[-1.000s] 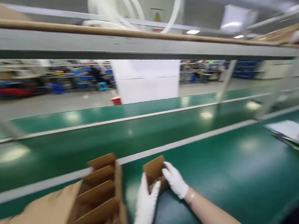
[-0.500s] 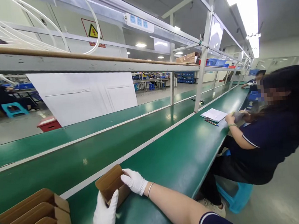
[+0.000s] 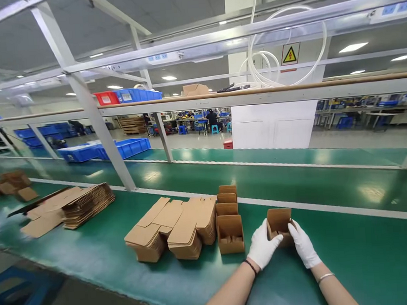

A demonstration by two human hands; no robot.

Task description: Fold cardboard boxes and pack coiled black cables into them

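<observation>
Both my hands wear white gloves and grip a small brown cardboard box with its lid flap raised, on the green bench. My left hand is closed on the box's left side, thumb at the front wall. Along the right side, my right hand has its fingers against the box. Just left of my hands, several folded open boxes stand in a row going away from me. Beside that row lie stacks of flat cardboard blanks.
More flat cardboard is piled farther left, near brown boxes. Blue bins sit beyond the slanted rack post. A shelf crosses above the bench, and a blue stool stands at the lower left.
My view has swung left, bringing the box row and the blank stacks into sight; the seated co-worker has left the frame. The box remains between my hands.
</observation>
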